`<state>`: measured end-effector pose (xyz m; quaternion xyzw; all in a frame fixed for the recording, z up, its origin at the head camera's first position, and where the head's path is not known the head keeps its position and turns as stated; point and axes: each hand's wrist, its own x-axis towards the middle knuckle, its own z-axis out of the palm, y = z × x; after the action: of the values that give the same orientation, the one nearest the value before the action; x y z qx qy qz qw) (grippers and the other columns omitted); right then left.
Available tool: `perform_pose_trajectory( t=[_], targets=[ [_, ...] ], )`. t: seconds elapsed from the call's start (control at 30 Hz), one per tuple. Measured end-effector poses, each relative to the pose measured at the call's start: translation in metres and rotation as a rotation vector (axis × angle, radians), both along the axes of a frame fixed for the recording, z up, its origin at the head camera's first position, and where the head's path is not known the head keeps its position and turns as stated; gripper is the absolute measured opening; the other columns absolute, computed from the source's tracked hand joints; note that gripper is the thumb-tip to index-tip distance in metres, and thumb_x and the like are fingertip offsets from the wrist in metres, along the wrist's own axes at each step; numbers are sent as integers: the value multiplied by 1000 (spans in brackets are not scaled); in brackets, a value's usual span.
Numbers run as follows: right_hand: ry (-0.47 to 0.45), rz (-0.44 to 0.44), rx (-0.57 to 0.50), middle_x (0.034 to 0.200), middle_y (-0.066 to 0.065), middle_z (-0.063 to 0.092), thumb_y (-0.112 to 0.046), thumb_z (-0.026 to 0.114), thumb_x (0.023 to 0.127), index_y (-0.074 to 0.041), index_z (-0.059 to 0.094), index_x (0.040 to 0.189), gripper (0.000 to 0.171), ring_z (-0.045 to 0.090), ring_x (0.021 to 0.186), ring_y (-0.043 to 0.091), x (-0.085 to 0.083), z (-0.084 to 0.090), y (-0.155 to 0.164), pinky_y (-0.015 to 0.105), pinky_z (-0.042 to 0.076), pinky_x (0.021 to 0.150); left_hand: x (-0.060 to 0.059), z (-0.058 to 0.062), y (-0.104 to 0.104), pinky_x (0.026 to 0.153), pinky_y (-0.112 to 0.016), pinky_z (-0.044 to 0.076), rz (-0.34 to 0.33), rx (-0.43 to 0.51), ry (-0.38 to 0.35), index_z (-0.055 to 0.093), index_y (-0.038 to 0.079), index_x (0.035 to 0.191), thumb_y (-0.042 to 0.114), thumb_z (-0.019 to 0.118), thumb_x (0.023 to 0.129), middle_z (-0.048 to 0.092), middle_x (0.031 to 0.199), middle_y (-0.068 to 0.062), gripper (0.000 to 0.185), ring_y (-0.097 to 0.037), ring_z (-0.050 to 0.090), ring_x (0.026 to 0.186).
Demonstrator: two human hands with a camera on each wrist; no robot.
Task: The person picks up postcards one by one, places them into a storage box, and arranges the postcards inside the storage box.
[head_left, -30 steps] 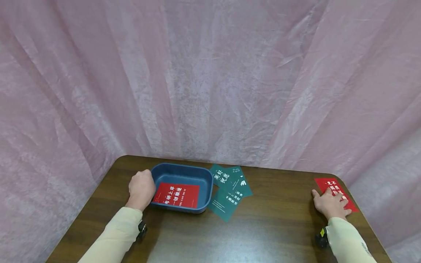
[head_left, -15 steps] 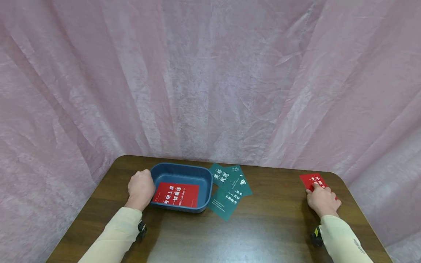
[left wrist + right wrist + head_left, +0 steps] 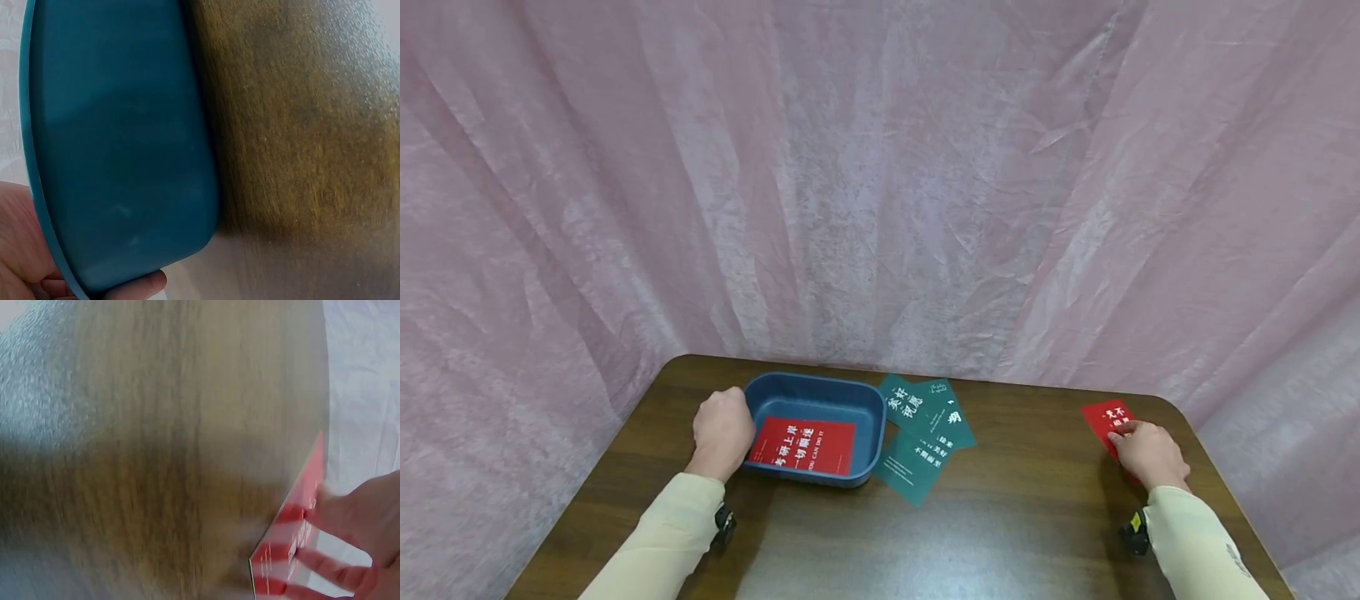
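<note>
My left hand (image 3: pixel 722 427) grips the left end of a blue rectangular tray (image 3: pixel 820 400); in the left wrist view, fingers (image 3: pixel 137 287) show at the rim of the tray's outer wall (image 3: pixel 125 156). Inside the tray lies a red card (image 3: pixel 831 446) with white lettering. At the right of the table, my right hand (image 3: pixel 1153 454) is over another red card (image 3: pixel 1105 417), covering its lower part. The right wrist view shows the hand's spread fingertips (image 3: pixel 306 553) touching the printed face of this card (image 3: pixel 269 565).
Several dark green cards with white print (image 3: pixel 917 467) lie overlapping just right of the tray. The brown wooden table (image 3: pixel 1000 517) has rounded far corners. A pink curtain (image 3: pixel 880 208) hangs right behind its far edge.
My right hand and the red card under it have shifted left from near the right edge, and the card has turned. My left hand, the tray and the green cards stay put.
</note>
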<state>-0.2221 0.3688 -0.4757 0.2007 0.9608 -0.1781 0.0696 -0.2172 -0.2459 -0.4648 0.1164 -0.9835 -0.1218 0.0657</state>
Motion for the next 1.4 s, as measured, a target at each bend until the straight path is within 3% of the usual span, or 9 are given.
perform_pose_trajectory(
  t=[0.1,0.17,0.4,0.5,0.8,1.0,1.2,1.4],
  targets=[
    [40,14,3,114,29,56,-33,62,85,-9,63,113,36,54,91,43,1,-1,4,51,41,63,0,0,0,48,-49,53,3,-2,-3,64,-10,93,15,68,79,65,78,-27,29,-34,62,58],
    [56,17,14,109,28,59,-30,66,82,-9,65,108,34,55,86,39,2,-2,6,46,40,59,-1,0,0,49,-50,53,3,-2,-4,64,-10,93,15,68,79,65,78,-27,30,-34,62,58],
    [19,-14,-40,119,34,45,-36,71,77,0,46,129,68,43,101,48,4,1,1,58,39,73,0,1,1,50,-50,53,2,-8,3,64,-10,94,16,68,79,65,79,-27,30,-35,63,59],
    [-4,-7,-45,118,35,43,-38,72,75,4,42,131,76,40,101,49,3,4,-1,58,39,76,0,0,0,49,-49,53,4,-5,-3,64,-10,94,16,69,79,65,78,-27,30,-33,62,58],
    [-53,46,-107,95,24,59,-37,73,76,10,51,116,65,53,81,32,5,11,-1,40,42,65,0,-1,-1,49,-49,53,4,2,-24,64,-10,94,16,70,79,65,78,-26,31,-32,61,57],
    [-64,27,-97,97,26,58,-43,75,72,8,53,116,71,49,84,38,7,11,-3,42,40,66,-1,0,0,49,-49,53,3,-2,-20,64,-9,95,17,71,78,65,78,-26,33,-32,62,57],
    [-44,41,-84,90,21,60,-39,76,72,6,58,109,61,51,78,32,6,9,-3,40,40,62,-1,-1,0,49,-49,53,5,0,-27,64,-9,95,16,69,79,65,79,-26,31,-32,62,58],
    [-53,55,-80,97,25,59,-38,78,70,9,53,113,69,51,87,37,2,8,-3,47,40,73,-1,-1,0,48,-50,52,6,3,-30,63,-10,95,15,68,79,65,79,-26,30,-32,61,58]
  ],
)
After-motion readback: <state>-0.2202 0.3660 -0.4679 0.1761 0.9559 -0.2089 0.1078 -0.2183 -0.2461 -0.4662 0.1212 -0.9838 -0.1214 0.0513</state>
